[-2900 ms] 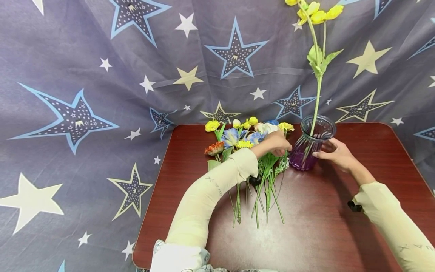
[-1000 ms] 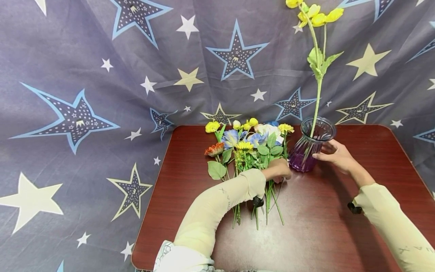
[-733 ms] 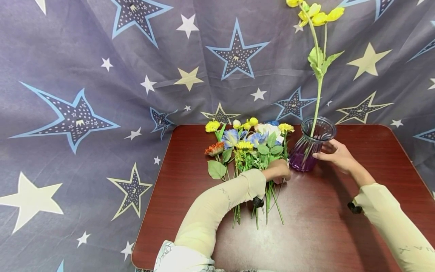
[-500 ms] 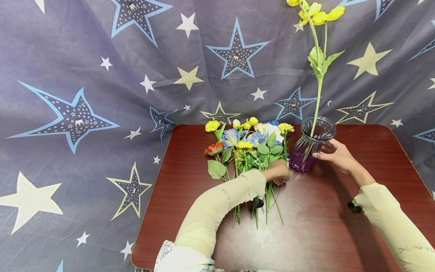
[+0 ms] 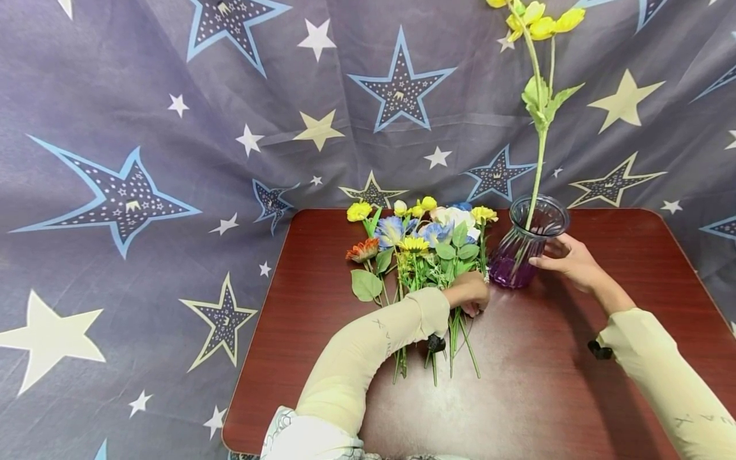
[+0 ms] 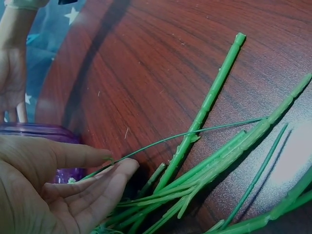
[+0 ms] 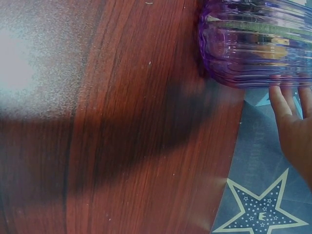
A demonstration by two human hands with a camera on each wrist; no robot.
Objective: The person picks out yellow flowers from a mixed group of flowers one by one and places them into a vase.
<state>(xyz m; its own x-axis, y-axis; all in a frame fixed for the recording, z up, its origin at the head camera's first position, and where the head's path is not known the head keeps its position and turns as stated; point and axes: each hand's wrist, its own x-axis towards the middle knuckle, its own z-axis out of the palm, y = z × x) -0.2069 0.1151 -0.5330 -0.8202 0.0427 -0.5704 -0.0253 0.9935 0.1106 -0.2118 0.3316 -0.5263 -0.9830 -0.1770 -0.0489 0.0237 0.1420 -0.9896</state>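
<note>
My left hand (image 5: 473, 292) is over the stems at the right side of a pile of artificial flowers. In the left wrist view, its thumb and forefinger pinch a thin green stem (image 6: 170, 139), while thicker stems (image 6: 214, 165) lie just beside the fingers. My right hand (image 5: 575, 263) holds the right side of a ribbed glass vase (image 5: 517, 255), purple at the base, thumb at the front and fingers behind. The right wrist view shows those fingers (image 7: 280, 105) against the vase wall. One tall yellow flower (image 5: 540, 153) stands in the vase, leaning slightly right.
Blooms in blue (image 5: 390, 231), orange (image 5: 362, 251), yellow and white lie towards the back of the red-brown wooden table (image 5: 310, 281), their stems pointing at me. Behind the table hangs a grey star-patterned cloth (image 5: 322, 70).
My left hand has come down from beside the flower heads to the stems, then stayed nearly still over the last second. My right hand and the vase keep their place.
</note>
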